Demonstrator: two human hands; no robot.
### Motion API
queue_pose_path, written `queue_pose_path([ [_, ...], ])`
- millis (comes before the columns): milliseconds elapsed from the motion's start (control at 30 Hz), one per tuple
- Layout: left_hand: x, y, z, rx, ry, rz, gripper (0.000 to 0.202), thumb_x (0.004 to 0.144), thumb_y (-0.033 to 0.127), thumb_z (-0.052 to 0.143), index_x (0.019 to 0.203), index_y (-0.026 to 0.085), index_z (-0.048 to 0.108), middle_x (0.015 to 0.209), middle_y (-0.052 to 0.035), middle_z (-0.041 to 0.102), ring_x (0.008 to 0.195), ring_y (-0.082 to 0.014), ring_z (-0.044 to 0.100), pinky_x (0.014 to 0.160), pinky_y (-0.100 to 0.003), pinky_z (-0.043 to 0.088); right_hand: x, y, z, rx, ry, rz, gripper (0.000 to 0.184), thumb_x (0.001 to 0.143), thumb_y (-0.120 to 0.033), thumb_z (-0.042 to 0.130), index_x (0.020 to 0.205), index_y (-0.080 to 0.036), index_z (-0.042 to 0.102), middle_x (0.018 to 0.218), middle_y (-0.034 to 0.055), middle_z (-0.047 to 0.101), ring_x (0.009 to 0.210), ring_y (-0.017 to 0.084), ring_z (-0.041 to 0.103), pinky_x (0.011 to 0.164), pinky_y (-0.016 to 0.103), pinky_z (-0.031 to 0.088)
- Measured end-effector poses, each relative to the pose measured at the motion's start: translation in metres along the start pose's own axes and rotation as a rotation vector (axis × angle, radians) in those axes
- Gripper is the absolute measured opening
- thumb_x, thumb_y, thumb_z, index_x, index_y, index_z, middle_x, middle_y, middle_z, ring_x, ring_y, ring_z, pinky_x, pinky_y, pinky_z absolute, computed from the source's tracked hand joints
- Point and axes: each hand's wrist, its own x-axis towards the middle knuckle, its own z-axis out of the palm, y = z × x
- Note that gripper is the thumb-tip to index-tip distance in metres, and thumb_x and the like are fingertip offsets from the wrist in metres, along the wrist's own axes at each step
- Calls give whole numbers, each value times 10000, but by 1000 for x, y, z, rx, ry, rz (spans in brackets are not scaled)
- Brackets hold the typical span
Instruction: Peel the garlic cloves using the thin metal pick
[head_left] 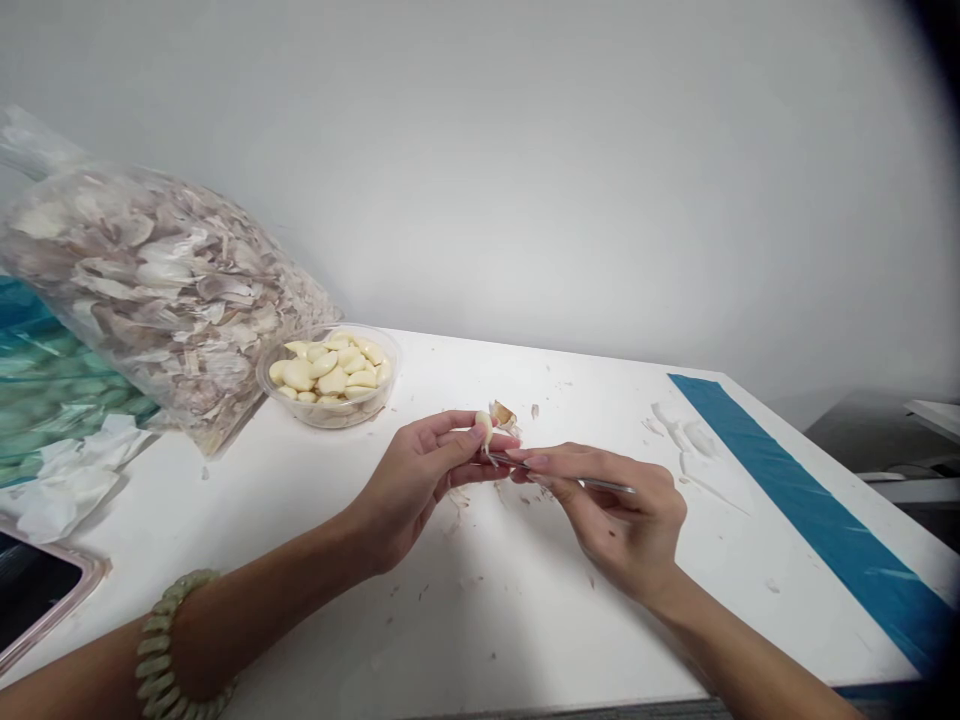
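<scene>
A pale garlic clove [484, 428] is pinched upright between the thumb and fingers of my left hand [420, 470]. My right hand [622, 515] is closed around a slim silver metal tool [611, 486]; its exact kind is hard to make out. The tool's tip meets the lower end of the clove, where a thin strip hangs down. Just behind the clove shows a brown piece of garlic skin [504, 413]. Past my left hand stands a round clear plastic tub [330, 412] of peeled garlic cloves [331, 378].
A large clear bag of garlic skins [180, 280] leans at the left, beside a teal bag [60, 380]. Crumpled tissue [82, 475] and a pink-edged phone or tablet [37, 580] lie nearer. Skin scraps dot the white table [360, 650]. Blue tape [810, 500] runs along the right.
</scene>
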Motion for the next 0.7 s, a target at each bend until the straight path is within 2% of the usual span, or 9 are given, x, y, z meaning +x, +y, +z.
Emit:
queue_pose_path([
  [200, 1, -1, 0, -40, 3, -11, 201, 784, 313, 649, 866, 131, 667, 973, -85, 714, 831, -141, 645, 870, -295, 478, 0, 0, 0, 26, -23, 10, 403, 755, 50, 576, 1020, -238, 676, 947, 11, 735, 811, 166, 707, 683, 282, 616],
  [367, 2, 1, -2, -101, 18, -24, 185, 802, 318, 629, 855, 147, 679, 928, -53, 714, 838, -120, 633, 854, -255, 476, -1, -1, 1, 65, -58, 2, 439, 751, 75, 566, 1038, -243, 664, 960, 1, 730, 806, 155, 704, 689, 280, 612],
  [700, 2, 2, -3, -135, -73, -20, 181, 835, 320, 581, 867, 170, 678, 987, -43, 647, 947, -140, 576, 903, -281, 435, -1, -2, 1, 29, -1, 23, 371, 761, 34, 587, 1009, -225, 679, 924, 22, 736, 764, 169, 709, 666, 294, 622],
])
